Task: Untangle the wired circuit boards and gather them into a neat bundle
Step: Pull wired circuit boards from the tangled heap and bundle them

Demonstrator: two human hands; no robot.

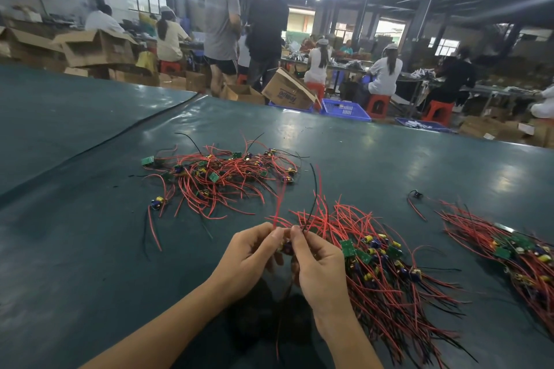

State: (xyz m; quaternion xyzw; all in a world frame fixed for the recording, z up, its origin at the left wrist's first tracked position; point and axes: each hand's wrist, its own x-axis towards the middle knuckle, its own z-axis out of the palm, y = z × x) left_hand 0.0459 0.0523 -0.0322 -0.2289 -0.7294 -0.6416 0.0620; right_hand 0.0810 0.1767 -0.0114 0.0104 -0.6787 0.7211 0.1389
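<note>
A tangled heap of small green circuit boards with red and black wires (221, 177) lies on the dark green table (90, 249), ahead of my hands. My left hand (251, 252) and my right hand (317, 266) meet near the table's front and together pinch one small wired board (287, 246), mostly hidden between the fingers. Its red wire (280, 204) and black wire (313, 195) stick up from the fingertips; more wire hangs below. Just right of my right hand lies a gathered bundle of boards (380, 263) with wires aligned.
A second gathered bundle (515, 252) lies at the far right of the table. A seam in the table cover (120, 132) runs diagonally at the left. Beyond the far edge stand people, cardboard boxes (287, 90) and blue crates (344, 109).
</note>
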